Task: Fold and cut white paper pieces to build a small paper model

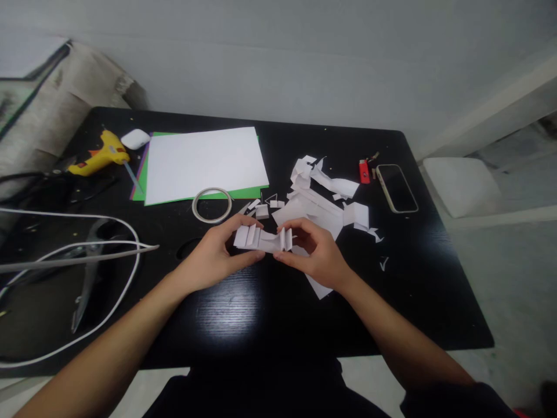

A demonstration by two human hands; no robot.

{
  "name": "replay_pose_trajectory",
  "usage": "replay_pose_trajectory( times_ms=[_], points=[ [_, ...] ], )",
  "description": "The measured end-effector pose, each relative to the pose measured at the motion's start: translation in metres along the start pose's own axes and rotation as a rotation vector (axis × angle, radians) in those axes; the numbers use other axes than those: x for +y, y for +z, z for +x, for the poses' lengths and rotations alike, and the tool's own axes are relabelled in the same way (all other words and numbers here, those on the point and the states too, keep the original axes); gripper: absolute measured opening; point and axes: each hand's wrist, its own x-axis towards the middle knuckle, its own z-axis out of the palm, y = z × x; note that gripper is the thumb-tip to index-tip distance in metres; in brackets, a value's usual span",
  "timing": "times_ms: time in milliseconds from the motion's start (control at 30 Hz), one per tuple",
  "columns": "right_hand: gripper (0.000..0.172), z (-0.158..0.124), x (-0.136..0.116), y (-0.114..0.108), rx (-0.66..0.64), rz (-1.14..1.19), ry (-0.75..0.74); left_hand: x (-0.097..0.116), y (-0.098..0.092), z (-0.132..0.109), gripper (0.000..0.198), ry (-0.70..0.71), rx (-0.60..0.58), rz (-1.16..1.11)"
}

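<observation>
A folded white paper piece [262,238] with pleated ends is held above the black table [243,313], near its middle. My left hand [217,255] pinches its left end, fingers closed around it. Its right end is gripped the same way by my right hand [315,252]. Just behind and to the right lies a heap of white paper scraps [324,197], some of them under my right hand.
At the back lies a white sheet [204,162] on green card, with a tape roll [212,204] in front. A yellow glue gun [102,154], pliers [89,261] and a white cable [108,302] lie left. A red lighter [364,171] and phone [397,187] lie right.
</observation>
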Motion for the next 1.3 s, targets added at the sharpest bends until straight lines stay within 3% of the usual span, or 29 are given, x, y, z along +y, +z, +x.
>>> replay_pose_trajectory(
  times_ms=[533,733,933,1100,1300],
  points=[
    [0.036,0.001,-0.001,-0.004,-0.011,-0.021,-0.013,-0.005,-0.010,0.003,0.038,0.079,-0.021,0.266],
    [0.051,-0.001,-0.002,-0.006,-0.061,-0.133,-0.125,-0.005,-0.012,0.003,0.038,0.107,-0.056,0.311],
    [0.030,0.000,0.000,-0.009,-0.148,-0.500,-0.397,-0.005,-0.012,0.004,0.040,0.081,-0.079,0.320],
    [0.013,0.000,0.000,-0.009,-0.148,-0.561,-0.377,-0.007,-0.012,0.003,0.040,0.095,-0.095,0.313],
    [0.010,-0.001,0.001,-0.007,-0.156,-0.565,-0.360,-0.007,-0.010,0.003,0.041,0.107,-0.091,0.308]
  ],
)
